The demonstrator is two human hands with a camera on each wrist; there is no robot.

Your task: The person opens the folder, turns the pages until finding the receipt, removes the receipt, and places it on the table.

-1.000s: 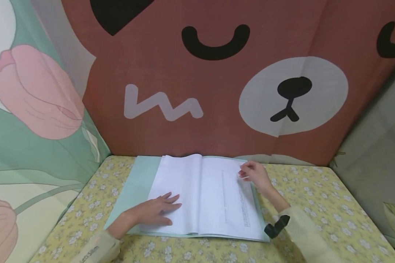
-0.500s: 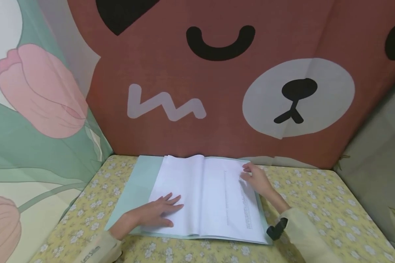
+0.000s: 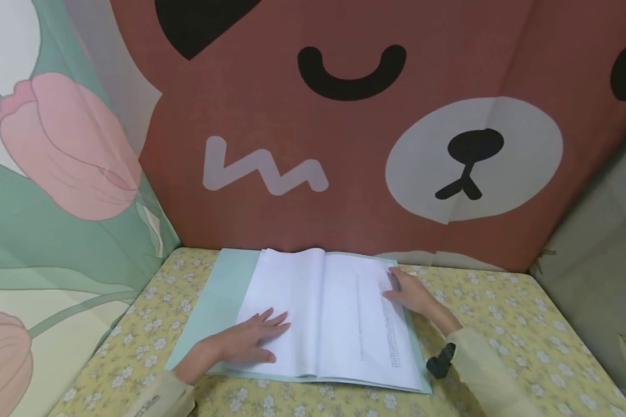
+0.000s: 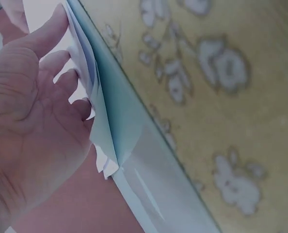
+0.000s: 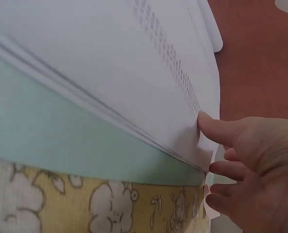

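A pale green folder (image 3: 226,284) lies spread on the table with white pages (image 3: 339,324) in it. Columns of small print run down the right page, too small to read. My left hand (image 3: 247,339) rests on the left page with its fingers spread. In the left wrist view, that hand (image 4: 32,111) lies along the layered page edges. My right hand (image 3: 412,292) is at the upper right corner of the right page. In the right wrist view, the thumb of the right hand (image 5: 260,165) touches the page's top, and its other fingertips are at the stack's edge.
The table has a yellow flowered cloth (image 3: 480,324). Behind it hangs a brown bear-print curtain (image 3: 271,220), close to the folder's far edge. A tulip-print curtain (image 3: 73,243) stands at the left, and a greyish one (image 3: 600,231) at the right.
The right hand has come down from the page's upper right corner, where it held a raised white edge, onto the page, with thumb and finger apart. The left hand stays in place.
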